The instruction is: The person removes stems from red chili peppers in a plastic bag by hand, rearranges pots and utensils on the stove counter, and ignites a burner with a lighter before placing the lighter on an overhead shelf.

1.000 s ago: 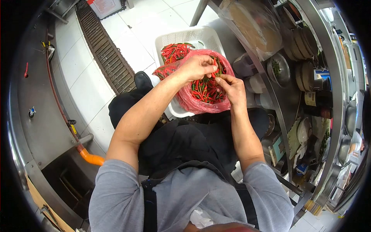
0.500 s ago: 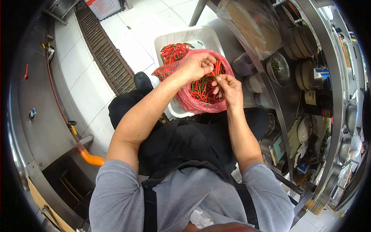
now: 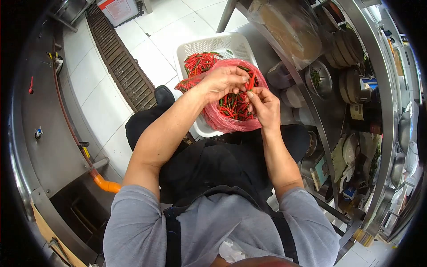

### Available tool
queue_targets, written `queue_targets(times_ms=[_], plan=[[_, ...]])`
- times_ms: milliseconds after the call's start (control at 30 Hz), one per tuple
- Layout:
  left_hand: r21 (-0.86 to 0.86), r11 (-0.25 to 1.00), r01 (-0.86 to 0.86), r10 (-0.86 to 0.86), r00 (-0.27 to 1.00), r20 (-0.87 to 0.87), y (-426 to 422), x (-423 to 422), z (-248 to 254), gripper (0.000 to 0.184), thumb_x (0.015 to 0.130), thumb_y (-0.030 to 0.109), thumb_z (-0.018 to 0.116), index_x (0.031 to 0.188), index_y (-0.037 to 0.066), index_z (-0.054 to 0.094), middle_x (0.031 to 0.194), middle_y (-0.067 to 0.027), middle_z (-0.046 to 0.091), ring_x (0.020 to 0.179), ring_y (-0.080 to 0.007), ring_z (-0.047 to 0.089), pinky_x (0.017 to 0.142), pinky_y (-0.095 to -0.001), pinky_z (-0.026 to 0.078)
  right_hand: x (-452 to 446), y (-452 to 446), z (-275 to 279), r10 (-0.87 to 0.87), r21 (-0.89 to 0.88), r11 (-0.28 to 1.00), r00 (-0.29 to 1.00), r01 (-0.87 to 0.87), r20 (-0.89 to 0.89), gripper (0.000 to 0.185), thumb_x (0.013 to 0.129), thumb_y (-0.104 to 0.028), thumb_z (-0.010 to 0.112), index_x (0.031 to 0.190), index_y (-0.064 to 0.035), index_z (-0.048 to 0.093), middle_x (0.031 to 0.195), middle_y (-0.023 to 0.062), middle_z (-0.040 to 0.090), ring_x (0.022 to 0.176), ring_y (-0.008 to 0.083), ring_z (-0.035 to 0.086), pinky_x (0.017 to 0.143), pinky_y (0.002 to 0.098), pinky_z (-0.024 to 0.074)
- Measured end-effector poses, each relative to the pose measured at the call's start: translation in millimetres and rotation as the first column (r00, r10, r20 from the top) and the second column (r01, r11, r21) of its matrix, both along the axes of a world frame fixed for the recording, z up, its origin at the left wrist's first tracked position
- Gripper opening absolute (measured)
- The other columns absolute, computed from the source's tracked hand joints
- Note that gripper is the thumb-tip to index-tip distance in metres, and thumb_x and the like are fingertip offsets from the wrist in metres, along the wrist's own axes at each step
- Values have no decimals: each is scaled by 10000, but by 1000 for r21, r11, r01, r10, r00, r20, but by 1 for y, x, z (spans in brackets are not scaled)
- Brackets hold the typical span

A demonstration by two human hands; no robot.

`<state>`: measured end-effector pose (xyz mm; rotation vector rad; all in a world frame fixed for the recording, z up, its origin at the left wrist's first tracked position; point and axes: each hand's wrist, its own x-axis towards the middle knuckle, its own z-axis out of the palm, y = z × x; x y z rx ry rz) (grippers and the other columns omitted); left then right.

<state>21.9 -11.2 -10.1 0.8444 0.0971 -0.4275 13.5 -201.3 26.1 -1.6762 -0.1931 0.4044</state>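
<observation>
A pink plastic bag (image 3: 222, 122) full of red and green chilies (image 3: 234, 107) lies open in a white perforated basket (image 3: 181, 51). Above its mouth, my left hand (image 3: 224, 82) pinches a red chili (image 3: 251, 80) between thumb and fingers. My right hand (image 3: 265, 106) comes in from the right, its thumb and forefinger closed at the lower end of the same chili; the fingers partly hide what they grip. Beyond the bag, a pile of loose red chilies (image 3: 200, 62) rests in the basket.
A metal shelf rack with stacked pans and a metal bowl (image 3: 319, 80) of greens stands at the right. A floor drain grate (image 3: 118, 58) runs along the white tiles. To the left are a steel cabinet (image 3: 58, 133) and an orange pipe (image 3: 106, 182).
My hands stay over the bag with small finger movements. The red chili now stands more upright between them. The camera view has shifted slightly.
</observation>
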Motion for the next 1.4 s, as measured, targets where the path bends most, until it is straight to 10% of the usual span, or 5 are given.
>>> queue_targets(times_ms=[600, 900, 1167, 1300, 1400], plan=[[116, 991, 62, -67, 997, 45, -7, -3, 4, 151, 923, 177, 617, 1009, 57, 583, 859, -19, 617, 730, -101, 617, 547, -210, 441, -1, -5, -2, -78, -68, 994, 994, 83, 75, 146, 900, -114, 649, 948, 22, 670, 666, 8, 619, 481, 51, 507, 438, 217, 385], [74, 980, 184, -186, 982, 17, -1, -4, 3, 163, 921, 163, 612, 1039, 51, 594, 850, -3, 620, 704, -86, 608, 547, -203, 430, -14, -8, 5, 251, -271, 950, 893, -154, 373, 149, 907, -108, 639, 985, 10, 686, 731, 37, 649, 532, 66, 545, 473, 231, 421], [242, 955, 172, -214, 963, 162, -7, -9, 18, 180, 920, 183, 625, 1021, 38, 595, 794, -1, 607, 673, -77, 591, 520, -194, 414, -7, -21, -9, 68, -264, 964, 993, -40, 95, 150, 894, -128, 647, 951, 3, 694, 613, 2, 596, 482, 52, 508, 452, 237, 405], [229, 946, 231, -251, 966, 65, -8, -6, 8, 139, 916, 223, 632, 935, 89, 607, 719, -10, 611, 583, -68, 564, 445, -190, 374, -18, -28, -3, 231, -457, 889, 898, -38, 375, 212, 887, -187, 647, 987, -6, 695, 920, 183, 689, 879, 325, 676, 791, 379, 518], [174, 930, 325, -324, 945, -33, 1, -9, 22, 172, 919, 256, 632, 919, 84, 625, 674, 3, 596, 546, -72, 544, 441, -181, 367, -16, -26, 6, 390, -426, 895, 700, -135, 598, 136, 846, -106, 651, 953, -35, 695, 880, 165, 668, 801, 333, 664, 720, 385, 528]])
